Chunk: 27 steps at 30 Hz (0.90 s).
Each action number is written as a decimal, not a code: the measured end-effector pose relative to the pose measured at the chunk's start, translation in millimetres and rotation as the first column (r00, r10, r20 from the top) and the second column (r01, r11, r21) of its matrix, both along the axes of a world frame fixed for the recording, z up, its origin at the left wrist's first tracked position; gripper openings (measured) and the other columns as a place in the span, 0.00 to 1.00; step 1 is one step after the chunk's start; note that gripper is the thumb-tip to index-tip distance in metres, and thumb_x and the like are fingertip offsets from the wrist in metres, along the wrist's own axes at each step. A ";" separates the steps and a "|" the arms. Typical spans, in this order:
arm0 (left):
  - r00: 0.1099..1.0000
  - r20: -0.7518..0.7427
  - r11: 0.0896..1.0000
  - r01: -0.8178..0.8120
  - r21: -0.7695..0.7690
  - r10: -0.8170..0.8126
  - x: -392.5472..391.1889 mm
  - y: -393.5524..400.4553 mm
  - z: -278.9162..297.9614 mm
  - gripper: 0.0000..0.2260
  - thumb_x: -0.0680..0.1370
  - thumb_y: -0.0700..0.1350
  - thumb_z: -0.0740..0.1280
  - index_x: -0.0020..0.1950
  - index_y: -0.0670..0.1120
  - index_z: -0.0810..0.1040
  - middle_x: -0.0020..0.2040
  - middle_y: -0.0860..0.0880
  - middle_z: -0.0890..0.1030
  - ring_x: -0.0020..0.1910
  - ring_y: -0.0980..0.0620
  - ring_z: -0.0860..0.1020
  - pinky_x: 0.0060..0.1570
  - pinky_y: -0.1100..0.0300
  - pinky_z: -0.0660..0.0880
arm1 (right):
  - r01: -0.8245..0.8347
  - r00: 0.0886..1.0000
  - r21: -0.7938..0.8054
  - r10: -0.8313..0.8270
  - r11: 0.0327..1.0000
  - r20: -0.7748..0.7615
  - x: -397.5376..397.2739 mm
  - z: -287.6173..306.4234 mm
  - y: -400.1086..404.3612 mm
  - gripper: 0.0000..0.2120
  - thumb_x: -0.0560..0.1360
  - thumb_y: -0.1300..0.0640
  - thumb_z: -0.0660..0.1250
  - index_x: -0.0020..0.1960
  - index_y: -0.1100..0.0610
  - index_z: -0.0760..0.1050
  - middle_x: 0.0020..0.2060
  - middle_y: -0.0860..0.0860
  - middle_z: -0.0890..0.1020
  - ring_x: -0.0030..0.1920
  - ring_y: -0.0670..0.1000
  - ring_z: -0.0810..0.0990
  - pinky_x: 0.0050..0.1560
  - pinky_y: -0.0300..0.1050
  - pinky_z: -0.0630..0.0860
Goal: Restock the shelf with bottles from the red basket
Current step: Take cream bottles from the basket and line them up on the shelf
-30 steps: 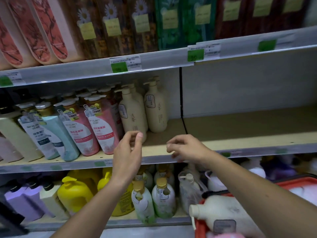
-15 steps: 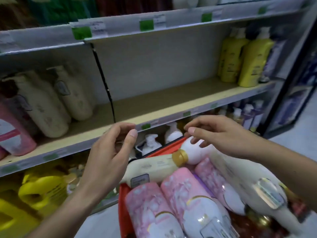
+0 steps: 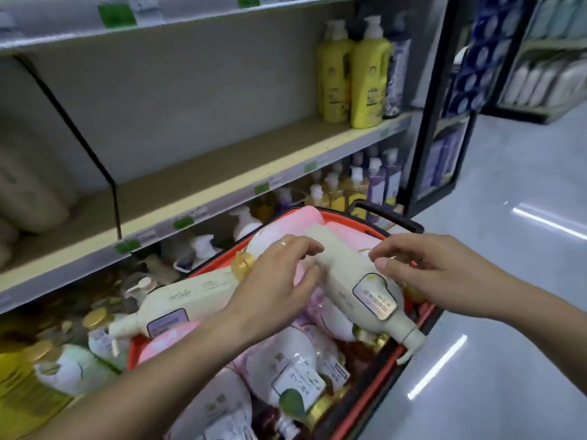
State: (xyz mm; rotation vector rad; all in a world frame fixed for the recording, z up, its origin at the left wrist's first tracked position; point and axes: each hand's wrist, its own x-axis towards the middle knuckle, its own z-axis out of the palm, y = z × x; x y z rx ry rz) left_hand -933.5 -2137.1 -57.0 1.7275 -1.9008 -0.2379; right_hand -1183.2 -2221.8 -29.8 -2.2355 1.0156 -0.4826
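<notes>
The red basket (image 3: 419, 315) stands low in front of the shelf, packed with several pink, white and cream bottles lying down. On top lies a cream pump bottle (image 3: 355, 287), aslant, its pump toward me. My left hand (image 3: 276, 277) reaches over a pink bottle (image 3: 305, 217), and its curved fingertips and thumb touch the cream bottle's left side. At the bottle's right side, my right hand (image 3: 435, 271) touches it with thumb and forefinger. A second cream bottle (image 3: 190, 300) lies at the basket's left edge. The middle shelf board (image 3: 222, 173) is bare above the basket.
Yellow pump bottles (image 3: 368, 71) stand at the shelf's right end, and blurred cream bottles (image 3: 28, 192) stand left of a black divider (image 3: 82, 138). The lower shelf holds small bottles (image 3: 355, 182). A black upright (image 3: 435, 100) ends the rack; grey floor (image 3: 508, 281) lies to the right.
The view swung right and down from the shelf to the basket. Both hands dropped from shelf height onto the cream bottle lying on top of the basket.
</notes>
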 end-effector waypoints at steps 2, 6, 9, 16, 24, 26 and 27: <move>0.997 0.052 0.998 0.047 0.051 -0.050 -13.1 -6.3 -9.1 0.17 0.80 0.51 0.58 0.68 0.56 0.74 0.64 0.57 0.73 0.62 0.56 0.72 0.63 0.52 0.74 | 0.047 0.999 0.022 -0.047 0.999 -0.005 -9.8 -9.2 0.1 0.06 0.80 0.46 0.67 0.53 0.42 0.81 0.43 0.30 0.82 0.46 0.36 0.80 0.44 0.31 0.74; 0.956 0.263 0.990 0.106 0.098 -0.128 -28.9 -9.4 -26.0 0.31 0.72 0.43 0.64 0.75 0.54 0.64 0.74 0.50 0.63 0.71 0.44 0.63 0.69 0.44 0.69 | 0.160 0.985 0.077 -0.164 0.984 0.046 -15.8 -20.3 0.1 0.05 0.79 0.50 0.70 0.54 0.44 0.82 0.46 0.41 0.85 0.48 0.40 0.83 0.53 0.42 0.80; 0.847 0.493 0.980 0.175 0.096 -0.200 -36.2 -10.0 -38.2 0.43 0.70 0.45 0.68 0.81 0.52 0.51 0.80 0.46 0.56 0.78 0.39 0.56 0.75 0.41 0.64 | 0.181 0.983 0.040 -0.181 0.983 -0.019 -8.2 -19.3 -1.2 0.08 0.81 0.52 0.67 0.58 0.43 0.80 0.49 0.41 0.85 0.48 0.40 0.82 0.52 0.40 0.80; 0.628 0.747 0.971 0.219 0.099 -0.218 -45.1 -23.9 -40.2 0.42 0.74 0.50 0.69 0.80 0.46 0.47 0.81 0.39 0.59 0.80 0.31 0.55 0.75 0.33 0.61 | 0.163 0.968 0.107 -0.139 0.981 -0.207 22.1 -6.3 -9.8 0.14 0.83 0.47 0.59 0.65 0.48 0.76 0.55 0.48 0.82 0.54 0.47 0.79 0.52 0.45 0.77; 0.583 0.736 0.924 0.347 0.158 -0.344 -29.6 -39.8 -19.0 0.36 0.74 0.43 0.74 0.80 0.46 0.64 0.76 0.39 0.69 0.77 0.31 0.63 0.71 0.34 0.66 | 0.225 0.967 0.190 -0.195 0.956 -0.165 35.3 -8.0 -3.1 0.17 0.82 0.39 0.57 0.55 0.49 0.77 0.48 0.48 0.82 0.49 0.47 0.81 0.54 0.52 0.80; 0.590 0.725 0.919 0.364 0.152 -0.354 -23.3 -38.1 -17.7 0.40 0.71 0.44 0.77 0.80 0.46 0.64 0.77 0.40 0.68 0.77 0.32 0.63 0.71 0.34 0.67 | 0.206 0.976 0.240 -0.183 0.949 -0.114 33.3 -11.1 -2.6 0.15 0.82 0.38 0.57 0.55 0.46 0.76 0.48 0.47 0.82 0.50 0.47 0.81 0.55 0.56 0.81; 0.610 0.707 0.918 0.370 0.145 -0.358 -20.4 -37.2 -17.7 0.40 0.71 0.46 0.77 0.80 0.47 0.64 0.77 0.41 0.67 0.77 0.33 0.63 0.71 0.35 0.67 | 0.194 0.980 0.264 -0.177 0.945 -0.086 32.6 -12.4 -2.6 0.15 0.82 0.38 0.57 0.54 0.45 0.76 0.48 0.47 0.82 0.51 0.48 0.82 0.56 0.57 0.81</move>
